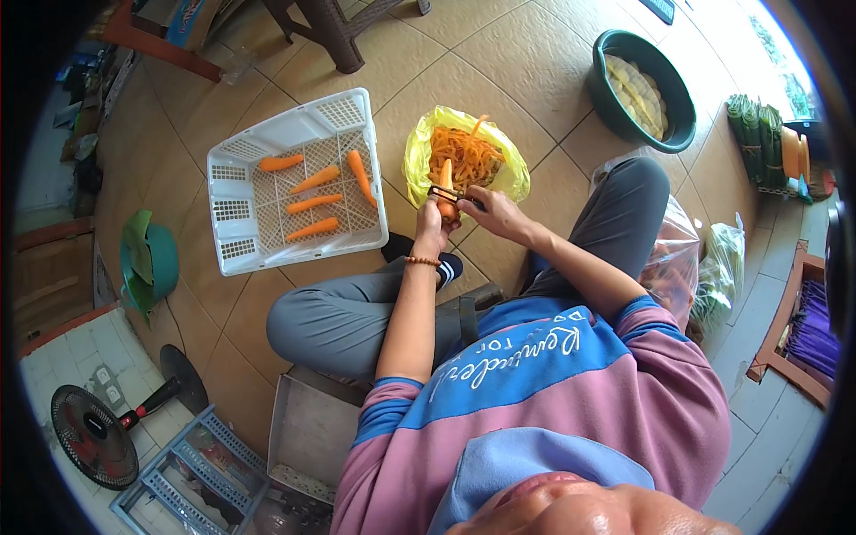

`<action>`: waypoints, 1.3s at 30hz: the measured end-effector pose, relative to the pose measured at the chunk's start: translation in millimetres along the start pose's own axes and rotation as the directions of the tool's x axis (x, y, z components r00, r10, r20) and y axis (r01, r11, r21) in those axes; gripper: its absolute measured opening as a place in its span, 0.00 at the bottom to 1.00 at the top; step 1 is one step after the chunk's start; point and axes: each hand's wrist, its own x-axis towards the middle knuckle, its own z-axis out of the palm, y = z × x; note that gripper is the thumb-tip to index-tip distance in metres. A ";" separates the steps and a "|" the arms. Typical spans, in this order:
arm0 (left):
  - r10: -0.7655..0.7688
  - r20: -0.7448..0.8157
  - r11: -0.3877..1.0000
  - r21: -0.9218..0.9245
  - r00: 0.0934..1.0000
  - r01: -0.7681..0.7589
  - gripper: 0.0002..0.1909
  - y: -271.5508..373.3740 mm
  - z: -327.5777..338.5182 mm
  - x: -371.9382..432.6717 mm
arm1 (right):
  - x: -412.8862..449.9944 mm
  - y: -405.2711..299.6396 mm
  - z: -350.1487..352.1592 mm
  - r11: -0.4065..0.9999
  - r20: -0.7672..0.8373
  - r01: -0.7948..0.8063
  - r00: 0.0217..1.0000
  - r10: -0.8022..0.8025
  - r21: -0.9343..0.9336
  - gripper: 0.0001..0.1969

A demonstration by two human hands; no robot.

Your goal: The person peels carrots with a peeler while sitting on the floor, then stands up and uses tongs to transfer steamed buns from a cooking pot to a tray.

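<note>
My left hand (433, 226) grips a carrot (446, 175) by its thick end, with the narrow end pointing away from me. In my right hand (496, 210) is a dark-framed peeler (444, 194), its blade lying across the carrot. Both hands are at the near rim of a yellow plastic bag (418, 150), which stands open on the floor and holds a heap of orange carrot peelings (461, 144). To the left, a white plastic crate (224, 177) holds several peeled-looking carrots (314, 179) spread over its latticed bottom.
A dark green tub (602, 93) of pale vegetables in netting stands at the upper right. Clear plastic bags (672, 251) lie beside my right knee. A brown plastic stool (341, 33) is ahead. At the left are a green bucket (160, 257) and a black fan (95, 435).
</note>
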 end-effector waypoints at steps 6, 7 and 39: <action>0.024 0.142 1.000 0.000 0.990 -0.024 0.20 2.0 -1.5 -1.5 | 45.3 52.4 0.3 0.991 -0.102 -0.088 0.992 0.078 -0.103 0.16; 0.021 0.149 1.000 0.003 0.989 -0.022 0.20 1.6 0.7 -2.6 | 53.0 62.0 -2.0 0.985 -0.155 -0.117 0.983 0.097 -0.127 0.16; -0.023 -0.015 0.999 -0.032 1.000 0.022 0.17 -2.5 -2.2 4.6 | 1.1 2.1 0.5 0.995 0.058 -0.099 0.994 0.097 0.032 0.14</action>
